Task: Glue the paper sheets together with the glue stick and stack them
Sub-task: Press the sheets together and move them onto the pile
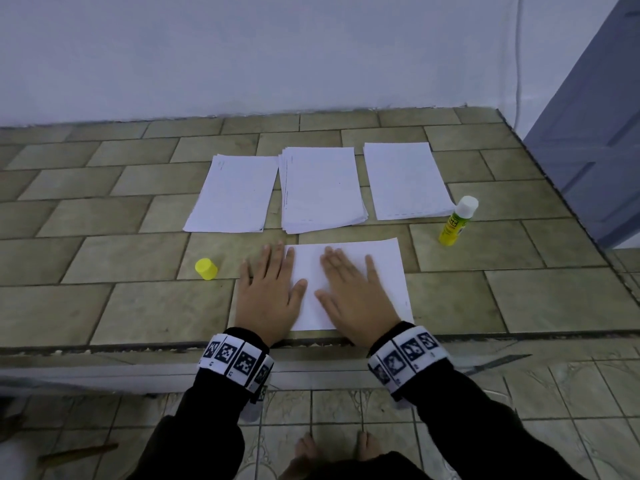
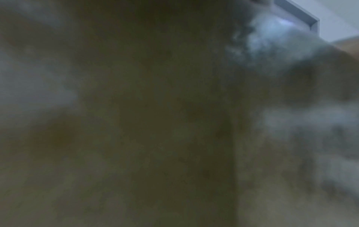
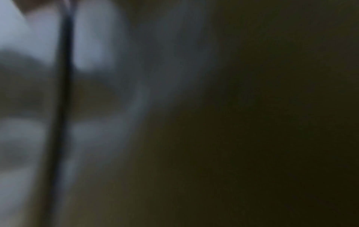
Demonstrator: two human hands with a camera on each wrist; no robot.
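A white paper sheet [image 1: 384, 268] lies near the front edge of a tiled ledge [image 1: 138, 306]. My left hand [image 1: 268, 289] lies flat with straight fingers on the sheet's left edge. My right hand [image 1: 353, 289] presses flat on its middle. Behind it lie three piles of white sheets: left [image 1: 233, 194], middle [image 1: 322, 188] and right [image 1: 407, 180]. A yellow glue stick [image 1: 457, 221] stands uncapped to the right. Its yellow cap [image 1: 206, 268] sits left of my left hand. Both wrist views are dark and blurred.
A white wall [image 1: 277, 53] rises behind the ledge. A grey door [image 1: 595, 126] stands at the right. The ledge's front edge [image 1: 138, 348] drops to a tiled floor, where bare feet [image 1: 332, 448] show.
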